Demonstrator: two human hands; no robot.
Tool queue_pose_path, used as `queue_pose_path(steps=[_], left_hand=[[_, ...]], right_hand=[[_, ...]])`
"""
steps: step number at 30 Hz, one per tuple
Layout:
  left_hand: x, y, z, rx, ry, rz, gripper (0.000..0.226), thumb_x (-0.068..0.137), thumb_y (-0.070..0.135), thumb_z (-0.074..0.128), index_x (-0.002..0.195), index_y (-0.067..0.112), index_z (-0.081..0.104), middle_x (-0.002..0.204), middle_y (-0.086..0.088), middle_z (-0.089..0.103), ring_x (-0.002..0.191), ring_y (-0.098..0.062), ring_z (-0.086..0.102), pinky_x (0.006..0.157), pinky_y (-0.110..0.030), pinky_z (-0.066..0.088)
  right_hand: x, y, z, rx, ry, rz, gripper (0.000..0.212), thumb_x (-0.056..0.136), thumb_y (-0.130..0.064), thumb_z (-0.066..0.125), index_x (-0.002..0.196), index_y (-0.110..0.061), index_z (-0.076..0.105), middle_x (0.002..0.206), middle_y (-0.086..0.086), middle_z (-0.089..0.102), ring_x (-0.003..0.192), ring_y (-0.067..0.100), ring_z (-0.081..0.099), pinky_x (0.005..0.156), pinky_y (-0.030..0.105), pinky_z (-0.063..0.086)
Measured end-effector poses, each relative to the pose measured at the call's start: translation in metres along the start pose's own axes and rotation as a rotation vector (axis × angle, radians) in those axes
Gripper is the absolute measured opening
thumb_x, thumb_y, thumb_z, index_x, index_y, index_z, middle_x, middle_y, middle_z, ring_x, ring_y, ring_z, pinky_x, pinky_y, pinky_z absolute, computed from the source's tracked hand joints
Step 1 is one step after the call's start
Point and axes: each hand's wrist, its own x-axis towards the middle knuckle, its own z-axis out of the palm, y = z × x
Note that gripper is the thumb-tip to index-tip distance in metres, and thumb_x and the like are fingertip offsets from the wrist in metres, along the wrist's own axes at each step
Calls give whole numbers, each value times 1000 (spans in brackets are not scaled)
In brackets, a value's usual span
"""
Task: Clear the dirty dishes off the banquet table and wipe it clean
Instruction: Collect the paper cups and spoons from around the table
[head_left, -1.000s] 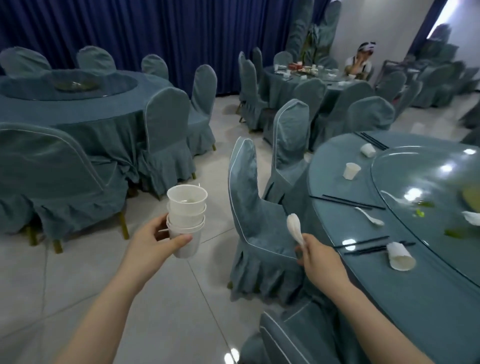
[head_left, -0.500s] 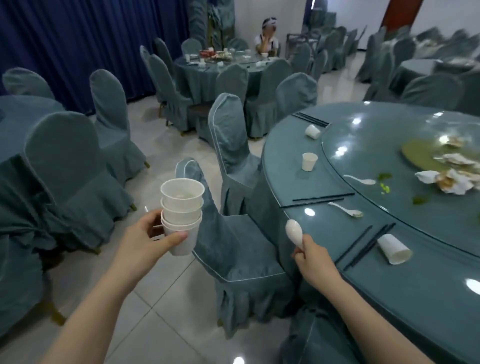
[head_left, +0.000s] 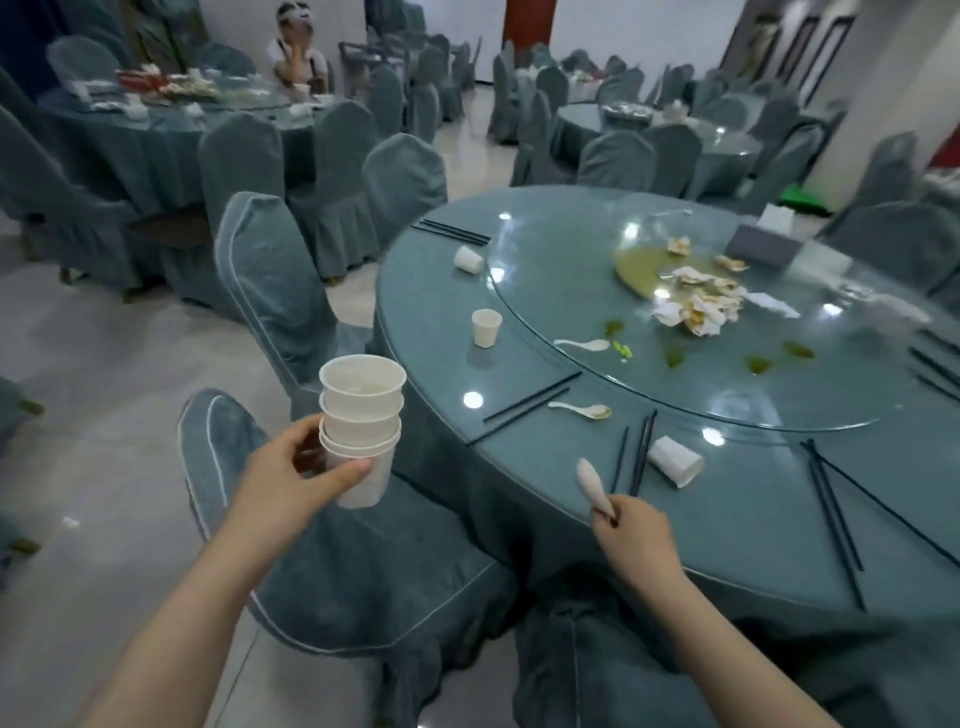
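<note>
While my left hand (head_left: 280, 483) curls round a stack of white cups (head_left: 361, 426), thumb across the front and fingers behind, I hold it upright over the covered chair (head_left: 291, 545) at the table's near edge. My right hand (head_left: 631, 535) pinches a white spoon (head_left: 592, 483) by its handle, bowl pointing up, just above the rim of the banquet table (head_left: 519, 499).

On the blue cloth I see more to clear. A tipped cup (head_left: 674, 460) lies on its side near my right hand, with dark chopsticks (head_left: 636, 452) beside it. A second spoon (head_left: 582, 409) rests a little farther in, next to another pair of chopsticks (head_left: 524, 408). An upright cup (head_left: 487, 327) stands beyond that, and a third cup (head_left: 469, 259) lies tipped close to the far-left rim, by more chopsticks (head_left: 451, 232).

The glass turntable (head_left: 571, 291) carries another spoon (head_left: 582, 344), green food scraps (head_left: 675, 356), a yellowish spill (head_left: 641, 265) and crumpled napkins (head_left: 698, 306). A grey tissue box (head_left: 763, 248) sits at its far side.

Farther off, a seated person (head_left: 296, 52) is at another table (head_left: 171, 119) with dishes on it.
</note>
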Motion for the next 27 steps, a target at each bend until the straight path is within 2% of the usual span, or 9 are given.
queue_pose_path(steps=[2,6,7,9,12,17,19,22,27], left_hand=[[17,-2,8,-7,-44,11,46,71,13,80,113,23,63,100,14,69,88,5,64,72,-10,46],[50,-6,32,34,-175,-8,46,71,15,81,113,20,64,102,3,71,93,-15,66,83,-37,53],[60,-6,41,42,-201,-9,45,70,15,81,112,19,64,102,1,71,91,-16,65,83,-39,53],[78,-6,56,52,-231,-11,47,70,14,82,113,19,64,103,-1,71,90,-15,64,83,-38,52],[108,-6,84,95,-253,-8,48,68,17,83,112,24,64,104,5,71,96,-12,65,85,-36,51],[155,-1,136,133,-262,0,43,67,12,83,99,31,63,96,13,69,89,-3,64,77,-22,48],[170,0,149,150,-261,-11,43,68,11,83,103,28,63,98,12,69,91,-3,63,75,-18,46],[188,-1,162,174,-256,-32,48,70,9,82,112,19,63,104,2,69,96,-15,63,82,-27,46],[203,-10,165,174,-247,-76,49,70,11,82,114,19,63,106,2,70,100,-18,64,88,-35,50]], right_hand=[[3,11,-2,30,40,92,26,90,-24,52,69,-11,60,61,2,56,62,23,50,55,32,33],[9,39,-5,72,98,234,23,89,-22,57,70,-11,63,57,1,52,60,24,47,54,32,30],[16,47,-6,92,105,268,22,88,-22,58,69,-11,62,57,2,52,60,24,48,54,32,30],[32,62,-8,129,125,328,23,86,-20,59,66,-11,59,56,3,52,59,24,49,51,32,31],[66,87,-10,199,168,409,26,87,-19,60,63,-12,57,53,0,51,56,22,49,47,28,31],[129,120,-9,272,190,504,27,87,-25,61,67,-7,60,61,9,58,64,31,56,56,33,37],[148,127,-6,267,173,539,28,86,-28,62,73,-4,62,70,15,63,70,34,58,60,34,40],[169,134,2,261,182,539,27,87,-24,61,93,2,63,86,21,66,81,38,60,64,35,42],[192,122,4,257,249,432,16,92,-18,52,100,-4,51,81,13,61,80,36,57,62,35,36]])
